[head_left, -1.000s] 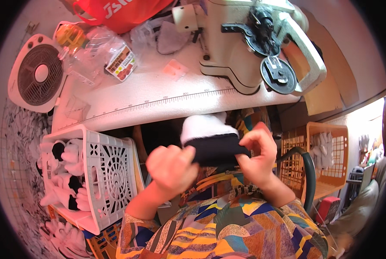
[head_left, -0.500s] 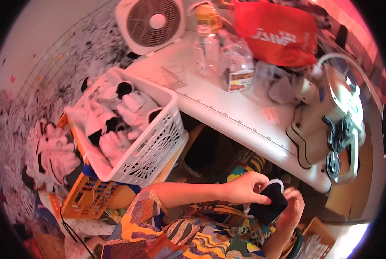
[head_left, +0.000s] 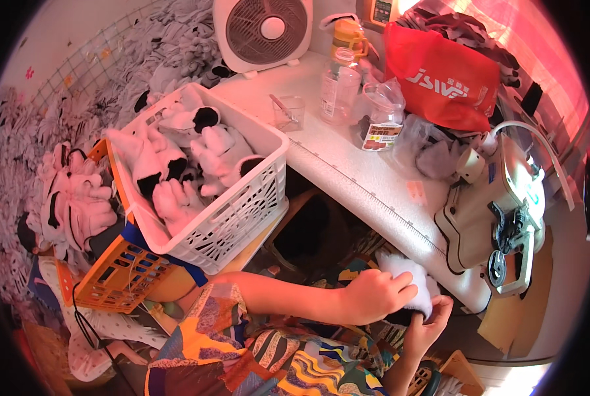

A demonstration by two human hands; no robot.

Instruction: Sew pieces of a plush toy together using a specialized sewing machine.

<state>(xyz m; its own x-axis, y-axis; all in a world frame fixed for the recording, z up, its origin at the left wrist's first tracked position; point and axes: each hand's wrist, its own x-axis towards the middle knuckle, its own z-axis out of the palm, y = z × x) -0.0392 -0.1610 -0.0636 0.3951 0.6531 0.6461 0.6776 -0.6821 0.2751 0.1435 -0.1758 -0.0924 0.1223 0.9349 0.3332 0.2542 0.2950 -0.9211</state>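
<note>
The person's left hand (head_left: 374, 295) curls over a soft white plush piece (head_left: 410, 284), fingers closed on its fluffy top, while the right hand (head_left: 425, 323) comes up from five o'clock and pinches the same piece from below, thumb and fingertips tight on the fabric. The underside of the piece looks dark, almost black, where the right hand meets it. The plush piece sits low in the view, at about five o'clock from the middle, just under the front edge of the white work table (head_left: 347, 158) and just at nine o'clock of the cream sewing machine (head_left: 499, 218).

The sewing machine has a smooth painted metal body with a black handwheel and dark fittings on its end. The table's top is flat and pale, with a ruler strip printed along its front edge. On it, toward twelve o'clock, stand a clear plastic bottle (head_left: 339, 89), a small clear cup (head_left: 288, 112), a transparent jar (head_left: 381, 122) with a label, and a crinkled red bag (head_left: 450, 72) of thin glossy fabric. A square white fan (head_left: 263, 30) with a round grille stands behind them.

At ten o'clock from the hands, a white plastic lattice basket (head_left: 242, 204) holds furry white and black plush toys (head_left: 196, 152). It rests on an orange plastic crate (head_left: 120, 280) with a grid wall. The person's sleeve (head_left: 215, 317) is a smooth cloth in a busy multicoloured print
</note>
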